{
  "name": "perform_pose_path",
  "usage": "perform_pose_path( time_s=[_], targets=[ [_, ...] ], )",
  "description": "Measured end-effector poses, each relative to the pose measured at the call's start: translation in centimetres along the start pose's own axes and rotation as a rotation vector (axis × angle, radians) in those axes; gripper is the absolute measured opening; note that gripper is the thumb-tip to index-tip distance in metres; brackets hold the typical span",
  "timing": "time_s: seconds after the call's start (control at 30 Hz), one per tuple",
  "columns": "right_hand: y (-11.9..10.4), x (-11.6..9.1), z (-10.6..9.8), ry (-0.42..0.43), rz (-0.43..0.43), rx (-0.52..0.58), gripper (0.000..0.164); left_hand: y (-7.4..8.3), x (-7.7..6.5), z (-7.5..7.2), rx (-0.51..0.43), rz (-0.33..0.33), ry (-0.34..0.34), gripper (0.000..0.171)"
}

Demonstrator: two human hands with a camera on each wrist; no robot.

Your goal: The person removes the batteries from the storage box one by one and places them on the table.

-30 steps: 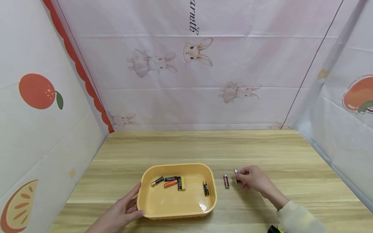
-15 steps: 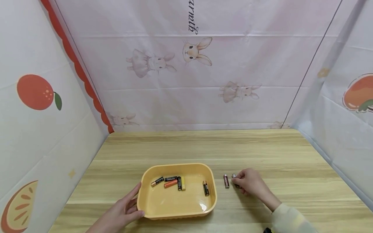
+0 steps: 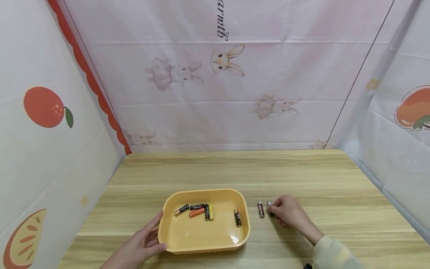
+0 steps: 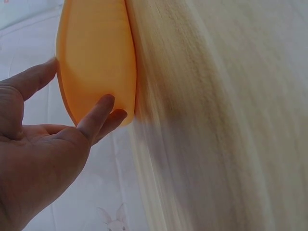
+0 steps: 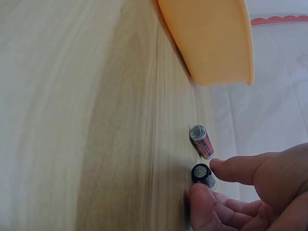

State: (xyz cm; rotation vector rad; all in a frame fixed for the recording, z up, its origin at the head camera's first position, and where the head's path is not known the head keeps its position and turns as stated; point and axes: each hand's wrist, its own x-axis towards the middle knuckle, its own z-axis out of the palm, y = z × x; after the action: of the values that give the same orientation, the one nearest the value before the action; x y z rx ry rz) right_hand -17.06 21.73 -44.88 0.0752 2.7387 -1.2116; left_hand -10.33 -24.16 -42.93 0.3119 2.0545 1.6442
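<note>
My right hand (image 3: 289, 213) pinches a black battery with a silver end (image 3: 269, 203) between thumb and fingertips, low at the table. In the right wrist view this black battery (image 5: 201, 172) is lying beside a dark red battery (image 5: 202, 142), with a small gap between them. The dark red battery (image 3: 261, 210) lies between the hand and a yellow plastic basin (image 3: 201, 248). Against the basin's left end rests my left hand (image 3: 142, 239), its thumb and fingers spread along the wall. Extended fingers (image 4: 98, 115) touch the basin's outside in the left wrist view.
Inside the basin lie several batteries, among them an orange one (image 3: 196, 212), a yellow one (image 3: 211, 212) and a black one with a copper end (image 3: 237, 217) apart at the right. A wooden tabletop (image 3: 235, 168) meets printed cloth walls (image 3: 188, 123) at the back and sides.
My right hand has brought the black battery left and toward me, down beside the dark red one. Over the last half second it has barely moved. The left hand stays at the basin.
</note>
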Motion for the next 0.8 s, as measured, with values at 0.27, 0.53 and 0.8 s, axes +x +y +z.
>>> perform_pose_path(
  time_s=[0.27, 0.53, 0.8],
  targets=[
    [-0.1, -0.2, -0.2, -0.008, 0.009, 0.001, 0.03, 0.1, -0.1, 0.0, 0.003, -0.002, 0.005, 0.1],
    [-0.2, -0.4, -0.5, -0.023, 0.001, 0.011, 0.03, 0.2, -0.2, 0.1, 0.0, 0.008, 0.004, 0.101],
    [-2.3, -0.7, -2.3, 0.011, -0.103, 0.012, 0.021, 0.3, -0.2, 0.1, 0.017, -0.022, 0.02, 0.101]
  ],
)
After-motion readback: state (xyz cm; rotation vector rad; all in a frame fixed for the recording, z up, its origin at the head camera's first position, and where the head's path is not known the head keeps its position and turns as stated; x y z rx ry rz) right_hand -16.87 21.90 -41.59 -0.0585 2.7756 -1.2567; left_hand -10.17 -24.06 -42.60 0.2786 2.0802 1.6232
